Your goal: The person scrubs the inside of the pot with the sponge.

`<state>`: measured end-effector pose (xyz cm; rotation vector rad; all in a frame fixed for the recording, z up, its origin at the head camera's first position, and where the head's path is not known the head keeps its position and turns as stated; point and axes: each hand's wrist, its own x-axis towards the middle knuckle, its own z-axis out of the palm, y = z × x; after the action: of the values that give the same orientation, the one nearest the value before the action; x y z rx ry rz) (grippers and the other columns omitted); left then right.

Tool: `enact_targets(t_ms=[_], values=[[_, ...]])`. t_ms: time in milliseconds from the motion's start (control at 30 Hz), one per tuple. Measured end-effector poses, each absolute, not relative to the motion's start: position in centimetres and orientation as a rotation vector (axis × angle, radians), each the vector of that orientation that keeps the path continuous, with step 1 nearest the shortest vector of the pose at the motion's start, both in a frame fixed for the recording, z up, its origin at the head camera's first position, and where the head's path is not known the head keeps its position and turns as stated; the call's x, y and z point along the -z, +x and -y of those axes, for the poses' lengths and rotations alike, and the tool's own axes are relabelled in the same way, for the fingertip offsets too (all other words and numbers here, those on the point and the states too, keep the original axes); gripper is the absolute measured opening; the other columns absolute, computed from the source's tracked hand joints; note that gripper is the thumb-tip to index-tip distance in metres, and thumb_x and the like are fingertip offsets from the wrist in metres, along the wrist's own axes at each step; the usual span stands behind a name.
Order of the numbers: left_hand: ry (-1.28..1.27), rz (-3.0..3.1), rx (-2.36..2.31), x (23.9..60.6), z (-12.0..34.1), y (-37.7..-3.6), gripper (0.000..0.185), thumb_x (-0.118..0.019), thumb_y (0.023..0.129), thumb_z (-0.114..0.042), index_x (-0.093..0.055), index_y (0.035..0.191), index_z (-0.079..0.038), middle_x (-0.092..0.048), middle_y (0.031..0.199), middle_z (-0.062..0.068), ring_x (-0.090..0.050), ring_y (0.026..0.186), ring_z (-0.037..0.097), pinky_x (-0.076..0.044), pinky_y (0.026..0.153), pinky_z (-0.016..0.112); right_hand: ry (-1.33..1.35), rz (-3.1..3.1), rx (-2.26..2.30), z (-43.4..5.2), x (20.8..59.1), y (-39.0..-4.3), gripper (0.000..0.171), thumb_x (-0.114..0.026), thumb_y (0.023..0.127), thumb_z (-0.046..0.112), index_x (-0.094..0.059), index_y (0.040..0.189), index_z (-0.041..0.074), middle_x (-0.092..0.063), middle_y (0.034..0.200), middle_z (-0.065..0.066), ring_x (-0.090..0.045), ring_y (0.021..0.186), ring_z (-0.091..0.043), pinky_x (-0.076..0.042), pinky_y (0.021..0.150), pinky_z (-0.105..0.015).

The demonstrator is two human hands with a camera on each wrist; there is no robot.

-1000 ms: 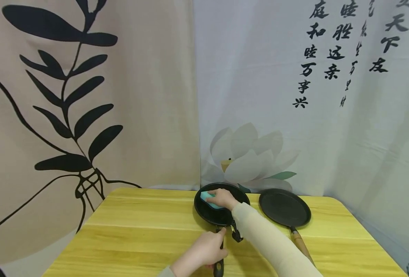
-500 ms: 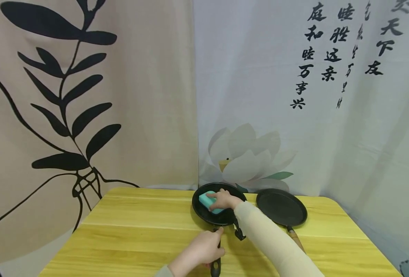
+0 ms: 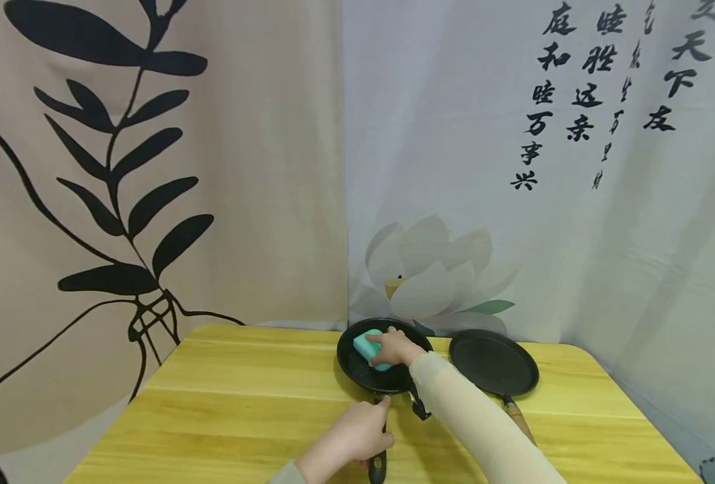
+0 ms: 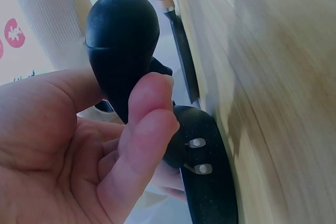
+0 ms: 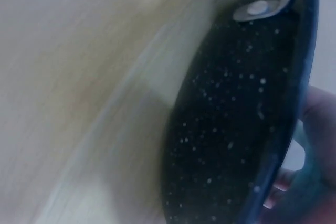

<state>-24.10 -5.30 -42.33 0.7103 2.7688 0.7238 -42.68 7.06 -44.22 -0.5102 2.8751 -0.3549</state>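
A deep black frying pan stands toward the back middle of the table, its handle pointing at me. My left hand grips that handle, with the index finger stretched along it toward the pan. In the left wrist view the fingers curl around the rounded handle. Inside the pan, my right hand holds a teal sponge against the bottom, thumb and fingers spread over it. The right wrist view mostly shows the speckled pan wall, with part of the sponge past the rim.
A flat black pan with a wooden handle lies just right of the frying pan, beside my right sleeve. Both pans are on a yellow wooden table. A printed curtain hangs behind the table's far edge.
My right hand has shifted the sponge slightly across the pan's bottom, and more of the sponge shows than a second ago. The left hand keeps its grip on the handle.
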Motion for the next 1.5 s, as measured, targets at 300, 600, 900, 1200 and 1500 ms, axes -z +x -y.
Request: enact_targets(t_ms=[300,600,900,1200,1500], values=[[0.668,-2.752,-0.762,42.1,5.3,-24.2,0.060,-0.062,0.088,-0.015,-0.045,0.142,0.004,-0.050,0.040,-0.003,-0.047,0.028,0.008,-0.041,0.031,0.022,-0.491,-2.887,0.381,-7.1,43.9,-42.4,0.068,-0.077,0.083,0.039,-0.048,0.145,0.030,-0.035,0.142,-0.022,-0.037,0.126,-0.041,-0.045,0.091,-0.052],[0.661,-2.765,-0.700,41.8,5.5,-24.0,0.059,-0.063,0.089,-0.015,-0.045,0.141,0.006,-0.048,0.039,-0.003,-0.044,0.027,0.007,-0.038,0.030,0.021,-0.491,-2.906,0.359,-6.8,43.8,-42.2,0.067,-0.078,0.082,0.039,-0.051,0.143,0.031,-0.040,0.136,-0.020,-0.042,0.118,-0.036,-0.047,0.084,-0.049],[0.679,-2.833,-0.621,41.7,5.3,-23.8,0.059,-0.063,0.087,-0.016,-0.047,0.139,0.008,-0.047,0.039,-0.005,-0.043,0.026,0.005,-0.038,0.030,0.019,-0.433,-2.942,0.331,-7.8,43.9,-42.5,0.068,-0.079,0.080,0.039,-0.051,0.142,0.031,-0.041,0.135,-0.019,-0.044,0.116,-0.035,-0.047,0.084,-0.049],[0.685,-2.854,-0.566,41.6,5.4,-23.7,0.060,-0.063,0.087,-0.016,-0.046,0.139,0.008,-0.047,0.039,-0.005,-0.044,0.026,0.004,-0.035,0.030,0.017,-0.471,-2.918,0.354,-9.0,43.3,-42.0,0.067,-0.079,0.081,0.036,-0.053,0.142,0.024,-0.042,0.140,-0.023,-0.048,0.118,-0.038,-0.046,0.093,-0.048],[0.621,-2.826,-0.535,41.5,5.1,-23.7,0.060,-0.063,0.089,-0.020,-0.045,0.141,0.005,-0.051,0.045,-0.001,-0.044,0.027,0.006,-0.035,0.030,0.019,-0.528,-2.918,0.322,-9.8,43.3,-41.4,0.068,-0.080,0.080,0.039,-0.055,0.140,0.017,-0.046,0.142,-0.020,-0.044,0.128,-0.035,-0.043,0.098,-0.045]])
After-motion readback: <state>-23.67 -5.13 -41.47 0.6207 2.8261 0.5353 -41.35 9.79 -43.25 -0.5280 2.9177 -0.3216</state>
